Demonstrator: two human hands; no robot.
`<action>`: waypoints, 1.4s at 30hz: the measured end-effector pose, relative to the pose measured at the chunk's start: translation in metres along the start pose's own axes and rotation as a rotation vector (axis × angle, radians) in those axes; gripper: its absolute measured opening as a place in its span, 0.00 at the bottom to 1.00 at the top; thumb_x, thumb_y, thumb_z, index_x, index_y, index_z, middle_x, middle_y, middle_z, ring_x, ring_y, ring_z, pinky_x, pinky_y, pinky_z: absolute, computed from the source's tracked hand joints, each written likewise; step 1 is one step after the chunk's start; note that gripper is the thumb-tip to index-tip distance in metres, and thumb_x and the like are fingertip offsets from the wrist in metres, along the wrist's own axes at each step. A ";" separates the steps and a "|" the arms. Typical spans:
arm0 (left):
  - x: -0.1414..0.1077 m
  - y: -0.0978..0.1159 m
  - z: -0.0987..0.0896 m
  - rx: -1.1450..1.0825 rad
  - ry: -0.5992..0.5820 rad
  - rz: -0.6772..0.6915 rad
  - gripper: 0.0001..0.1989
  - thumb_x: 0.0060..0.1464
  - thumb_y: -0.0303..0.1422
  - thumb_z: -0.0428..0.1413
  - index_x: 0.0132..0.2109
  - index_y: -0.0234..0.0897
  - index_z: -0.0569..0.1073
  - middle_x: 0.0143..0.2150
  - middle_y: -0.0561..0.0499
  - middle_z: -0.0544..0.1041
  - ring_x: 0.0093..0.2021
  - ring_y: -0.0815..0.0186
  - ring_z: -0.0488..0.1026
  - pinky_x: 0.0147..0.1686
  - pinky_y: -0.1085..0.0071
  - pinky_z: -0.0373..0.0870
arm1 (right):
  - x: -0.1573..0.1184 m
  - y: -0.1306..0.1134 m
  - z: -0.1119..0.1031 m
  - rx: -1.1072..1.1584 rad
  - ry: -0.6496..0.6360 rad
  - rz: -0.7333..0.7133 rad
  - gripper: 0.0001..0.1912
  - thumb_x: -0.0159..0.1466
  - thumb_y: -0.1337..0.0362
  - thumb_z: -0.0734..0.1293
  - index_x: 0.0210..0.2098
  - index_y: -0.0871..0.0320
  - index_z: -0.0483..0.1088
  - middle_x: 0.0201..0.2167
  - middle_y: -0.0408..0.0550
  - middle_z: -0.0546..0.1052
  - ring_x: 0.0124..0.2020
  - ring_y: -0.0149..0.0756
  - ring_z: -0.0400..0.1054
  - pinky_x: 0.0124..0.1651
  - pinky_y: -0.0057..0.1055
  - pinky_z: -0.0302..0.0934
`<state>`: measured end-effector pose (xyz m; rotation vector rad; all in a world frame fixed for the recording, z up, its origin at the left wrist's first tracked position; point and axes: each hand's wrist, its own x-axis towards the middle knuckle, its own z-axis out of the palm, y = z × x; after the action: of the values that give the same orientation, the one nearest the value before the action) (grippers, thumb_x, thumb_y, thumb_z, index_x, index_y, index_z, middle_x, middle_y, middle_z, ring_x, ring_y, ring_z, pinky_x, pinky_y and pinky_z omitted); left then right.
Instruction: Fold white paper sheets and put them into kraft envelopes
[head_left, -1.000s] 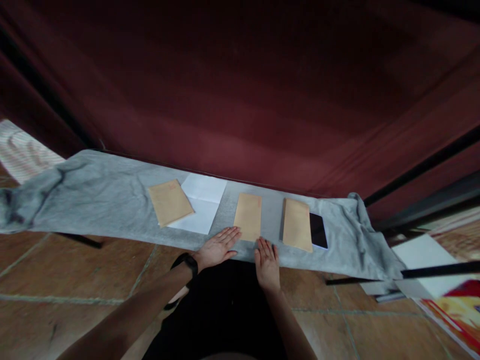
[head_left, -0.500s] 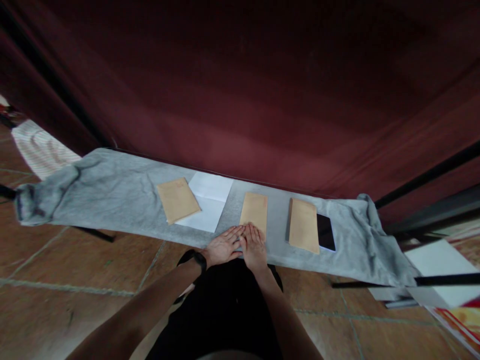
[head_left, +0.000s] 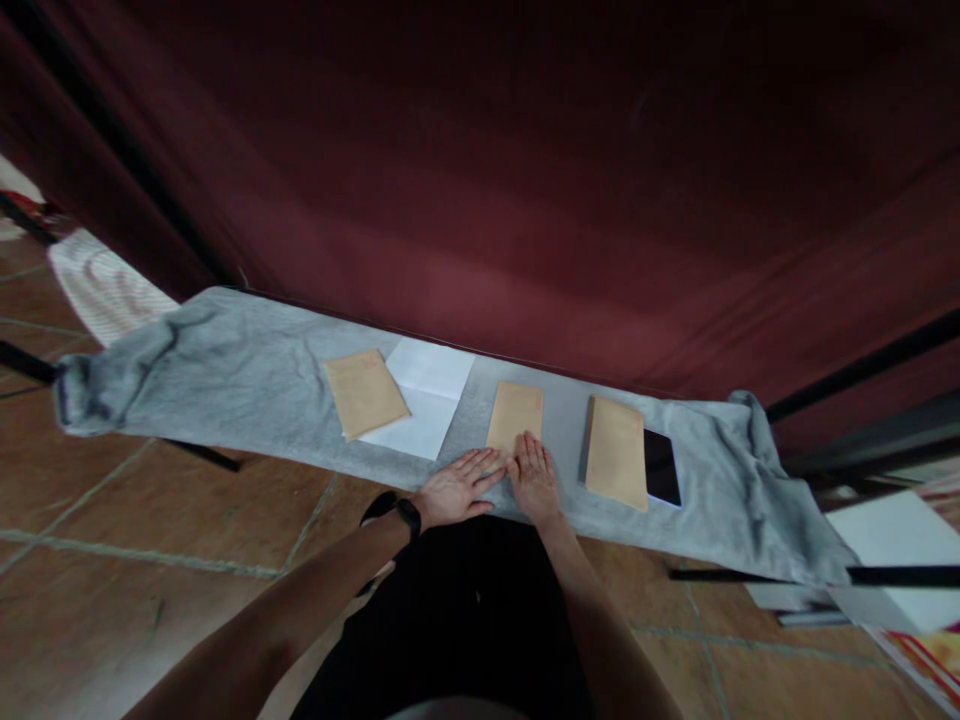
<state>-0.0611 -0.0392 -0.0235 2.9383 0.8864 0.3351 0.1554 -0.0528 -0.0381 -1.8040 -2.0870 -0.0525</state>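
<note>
A brown envelope (head_left: 516,414) lies upright in front of me on the grey cloth (head_left: 255,380). My left hand (head_left: 459,488) rests flat with fingers spread, its fingertips at the envelope's lower left edge. On the envelope's lower right part lies my right hand (head_left: 535,478), palm down, fingers stretched out. Neither hand grips anything. To the left, another brown envelope (head_left: 366,392) overlaps a creased white sheet (head_left: 431,395). A thicker stack of brown envelopes (head_left: 616,452) is on the right, beside a dark phone or tablet (head_left: 661,467).
A dark red curtain or panel (head_left: 480,250) rises behind the cloth-covered surface. Black metal bars (head_left: 862,365) stand at both sides. White boards (head_left: 896,550) lie low at the right, and a striped cloth (head_left: 112,285) hangs at the left.
My right hand has slid right across the envelope, away from my left hand, so the two are now slightly apart. The whole view has shifted a little.
</note>
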 end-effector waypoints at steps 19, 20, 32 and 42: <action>0.001 0.002 -0.002 -0.004 0.016 -0.016 0.36 0.64 0.47 0.53 0.72 0.41 0.55 0.76 0.41 0.49 0.75 0.53 0.48 0.71 0.56 0.48 | 0.067 0.020 0.025 0.022 -0.001 0.109 0.36 0.75 0.51 0.47 0.71 0.72 0.52 0.71 0.65 0.55 0.72 0.49 0.49 0.71 0.48 0.40; 0.001 0.002 -0.001 -0.008 0.016 -0.018 0.36 0.63 0.47 0.53 0.72 0.41 0.55 0.76 0.41 0.49 0.75 0.52 0.48 0.72 0.56 0.48 | 0.070 0.019 0.025 0.022 0.004 0.113 0.36 0.75 0.50 0.47 0.71 0.72 0.52 0.71 0.66 0.55 0.72 0.50 0.49 0.71 0.48 0.40; 0.001 0.004 -0.003 -0.040 0.000 -0.025 0.38 0.60 0.45 0.58 0.72 0.39 0.56 0.76 0.39 0.48 0.75 0.50 0.48 0.71 0.54 0.49 | 0.086 0.015 0.019 -0.050 -0.100 0.108 0.37 0.74 0.51 0.48 0.71 0.76 0.49 0.72 0.69 0.51 0.74 0.51 0.44 0.72 0.50 0.36; 0.002 0.004 -0.004 -0.051 -0.012 -0.025 0.39 0.61 0.47 0.57 0.72 0.37 0.55 0.75 0.37 0.51 0.75 0.51 0.48 0.71 0.55 0.47 | 0.098 -0.007 0.022 -0.012 -0.167 0.051 0.33 0.75 0.55 0.49 0.72 0.70 0.48 0.73 0.61 0.50 0.74 0.47 0.43 0.73 0.48 0.33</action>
<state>-0.0584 -0.0420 -0.0183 2.8772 0.8983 0.3336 0.1327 0.0445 -0.0267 -1.9267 -2.1554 0.1037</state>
